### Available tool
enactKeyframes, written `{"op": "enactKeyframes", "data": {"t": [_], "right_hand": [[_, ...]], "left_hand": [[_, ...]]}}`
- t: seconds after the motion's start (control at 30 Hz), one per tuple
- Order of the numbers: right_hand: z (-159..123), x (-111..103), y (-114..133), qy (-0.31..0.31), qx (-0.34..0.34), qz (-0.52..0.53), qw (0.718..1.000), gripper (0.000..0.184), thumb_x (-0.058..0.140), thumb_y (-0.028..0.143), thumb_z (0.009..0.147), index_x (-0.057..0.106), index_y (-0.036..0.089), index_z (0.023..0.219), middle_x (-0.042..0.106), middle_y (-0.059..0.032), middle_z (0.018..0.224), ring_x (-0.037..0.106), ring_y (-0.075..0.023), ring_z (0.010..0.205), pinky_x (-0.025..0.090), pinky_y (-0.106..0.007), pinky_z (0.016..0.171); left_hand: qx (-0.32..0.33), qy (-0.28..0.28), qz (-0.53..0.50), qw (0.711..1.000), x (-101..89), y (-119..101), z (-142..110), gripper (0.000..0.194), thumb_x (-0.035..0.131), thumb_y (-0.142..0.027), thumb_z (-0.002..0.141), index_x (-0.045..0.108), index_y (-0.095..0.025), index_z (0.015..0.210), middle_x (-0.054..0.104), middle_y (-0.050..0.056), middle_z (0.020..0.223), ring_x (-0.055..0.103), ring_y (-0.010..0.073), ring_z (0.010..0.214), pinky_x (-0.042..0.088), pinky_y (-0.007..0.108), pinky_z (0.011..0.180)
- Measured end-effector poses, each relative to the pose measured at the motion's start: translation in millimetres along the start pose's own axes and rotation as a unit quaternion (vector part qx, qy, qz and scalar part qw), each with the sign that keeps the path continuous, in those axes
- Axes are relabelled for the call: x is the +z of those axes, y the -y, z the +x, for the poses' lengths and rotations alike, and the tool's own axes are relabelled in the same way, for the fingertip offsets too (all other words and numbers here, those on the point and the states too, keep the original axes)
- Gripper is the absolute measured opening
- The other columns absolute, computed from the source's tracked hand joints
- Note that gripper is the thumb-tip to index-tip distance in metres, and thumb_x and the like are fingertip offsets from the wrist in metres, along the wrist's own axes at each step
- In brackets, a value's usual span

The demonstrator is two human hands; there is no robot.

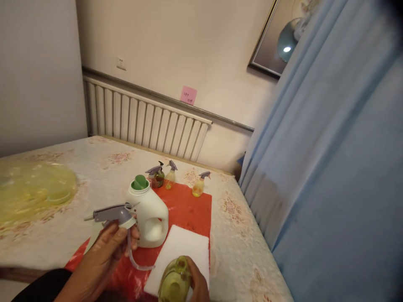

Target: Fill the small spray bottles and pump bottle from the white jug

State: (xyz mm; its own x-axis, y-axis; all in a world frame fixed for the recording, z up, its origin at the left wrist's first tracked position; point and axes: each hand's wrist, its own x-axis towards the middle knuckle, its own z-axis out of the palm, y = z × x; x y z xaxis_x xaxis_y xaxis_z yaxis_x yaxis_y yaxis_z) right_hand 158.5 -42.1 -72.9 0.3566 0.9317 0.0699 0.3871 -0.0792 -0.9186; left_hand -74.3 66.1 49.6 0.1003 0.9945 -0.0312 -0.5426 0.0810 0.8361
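My left hand (108, 243) grips a grey trigger spray head (122, 215) by its white collar, its clear dip tube (134, 262) curving down to the right. Fingers of my right hand (198, 279) wrap round the right side of a green translucent bottle (176, 279) whose open neck faces me. That bottle is over a white foam block (185, 243); whether it touches the block I cannot tell. Behind my left hand stands a white jug (154, 209) with a handle and a green piece (140, 182) in its mouth.
Several spray bottles, including a yellow one (198, 187), stand at the back of a red sheet (192, 209). A yellow translucent sheet-like thing (34, 188) lies left on the flowered tablecloth (239, 235). A blue curtain (330, 167) hangs right; a radiator (141, 113) is behind.
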Motion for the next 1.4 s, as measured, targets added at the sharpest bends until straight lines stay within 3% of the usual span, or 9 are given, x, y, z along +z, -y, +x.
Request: {"op": "enactKeyframes", "data": {"t": [0.1,0.23,0.4,0.57,0.7,0.93,1.13,1.4], "right_hand": [[9.3,-2.9,16.2,0.009,-0.013,-0.002,1.0,0.092,0.072,0.006,0.046,0.054,0.015,0.135,0.059,-0.0122,0.139,0.054,-0.0344,0.129,0.042,-0.038,0.11],[27.3,-10.3,39.0,0.022,-0.083,-0.018,0.996,0.086,0.07,0.006,0.045,0.056,0.017,0.13,0.061,-0.0115,0.134,0.054,-0.0331,0.128,0.039,-0.039,0.112],[54.0,-18.9,75.5,0.023,-0.11,-0.055,0.992,0.082,0.07,0.007,0.049,0.054,0.019,0.128,0.059,-0.0121,0.133,0.054,-0.0327,0.126,0.042,-0.043,0.11],[86.4,-22.2,117.2,0.031,-0.174,-0.108,0.978,0.081,0.072,0.006,0.051,0.053,0.019,0.129,0.056,-0.0112,0.131,0.054,-0.0302,0.124,0.043,-0.043,0.108],[115.0,-19.7,146.2,0.015,-0.269,-0.164,0.949,0.077,0.076,0.011,0.056,0.053,0.02,0.129,0.057,-0.0097,0.129,0.055,-0.029,0.121,0.044,-0.044,0.106],[154.8,-8.8,199.1,0.025,-0.369,-0.235,0.899,0.071,0.075,0.013,0.059,0.055,0.023,0.126,0.059,-0.0074,0.119,0.056,-0.0272,0.112,0.047,-0.041,0.099],[170.4,-1.3,232.6,0.048,-0.403,-0.334,0.85,0.072,0.071,0.011,0.062,0.051,0.022,0.13,0.056,-0.0082,0.119,0.052,-0.0256,0.11,0.045,-0.04,0.096],[179.7,6.8,256.7,0.049,-0.414,-0.447,0.791,0.066,0.066,0.011,0.065,0.052,0.022,0.128,0.056,-0.0076,0.113,0.05,-0.0247,0.103,0.043,-0.036,0.089]], "left_hand": [[-0.031,-0.049,-0.027,0.998,-26.8,8.7,6.9,0.031,0.088,-0.032,0.058,0.067,-0.02,0.077,0.071,-0.001,0.071,0.062,0.0143,0.06,0.055,0.021,0.055],[-0.051,-0.086,-0.035,0.994,-70.6,25.5,17.3,0.022,0.083,-0.025,0.065,0.067,-0.019,0.079,0.073,0.001,0.072,0.066,0.0157,0.064,0.059,0.021,0.059],[-0.031,-0.119,-0.059,0.991,-131.0,53.0,26.0,0.026,0.082,-0.016,0.066,0.067,-0.02,0.087,0.076,0.001,0.076,0.071,0.0181,0.069,0.062,0.024,0.064],[-0.106,-0.089,-0.077,0.987,-172.3,70.2,24.7,0.031,0.086,-0.015,0.061,0.07,-0.021,0.086,0.076,0.001,0.079,0.073,0.0233,0.071,0.063,0.03,0.065],[-0.134,-0.052,-0.106,0.984,-178.3,71.4,22.7,0.025,0.086,-0.018,0.064,0.073,-0.021,0.086,0.077,0.004,0.081,0.072,0.0236,0.073,0.061,0.029,0.068],[-0.133,-0.077,-0.141,0.978,-184.3,79.4,28.4,0.033,0.086,-0.013,0.063,0.074,-0.024,0.091,0.079,0.003,0.085,0.074,0.0241,0.078,0.062,0.033,0.072],[-0.137,-0.073,-0.16,0.975,-186.3,81.5,28.5,0.027,0.085,-0.013,0.065,0.074,-0.023,0.088,0.079,0.003,0.084,0.073,0.0224,0.076,0.061,0.032,0.072],[-0.14,-0.088,-0.176,0.97,-176.9,77.0,26.1,0.034,0.087,-0.012,0.058,0.072,-0.021,0.087,0.078,0.004,0.082,0.074,0.0246,0.074,0.06,0.033,0.071]]}}
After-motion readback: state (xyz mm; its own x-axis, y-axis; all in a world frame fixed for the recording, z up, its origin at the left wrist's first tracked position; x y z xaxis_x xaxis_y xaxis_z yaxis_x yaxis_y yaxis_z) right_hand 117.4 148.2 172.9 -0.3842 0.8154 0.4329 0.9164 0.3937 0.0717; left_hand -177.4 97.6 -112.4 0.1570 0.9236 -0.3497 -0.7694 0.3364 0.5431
